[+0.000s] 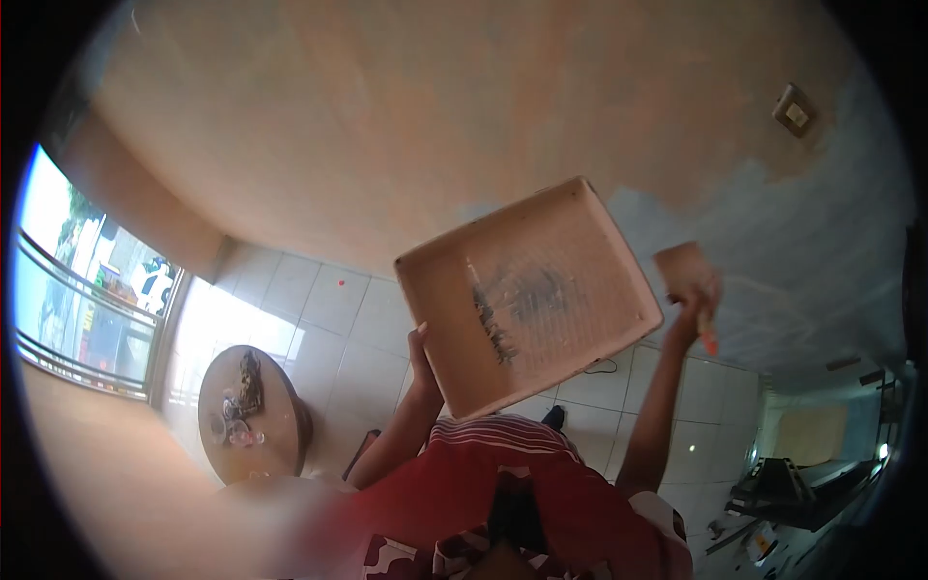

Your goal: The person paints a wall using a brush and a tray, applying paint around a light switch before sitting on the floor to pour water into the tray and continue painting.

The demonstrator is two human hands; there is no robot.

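While my left hand [421, 360] grips the lower edge of the paint tray [527, 295], holding it tilted up before the wall [406, 116], my right hand [698, 300] is closed round a paintbrush [684, 271] just beside the tray's right rim. Dark streaks mark the tray's ribbed bed. A round table [253, 418] stands well apart on the tiled floor [333, 309].

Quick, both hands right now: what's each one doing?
Left hand: closed on the edge of the paint tray, holding it up.
Right hand: closed around the handle of a paintbrush, raised beside the tray.
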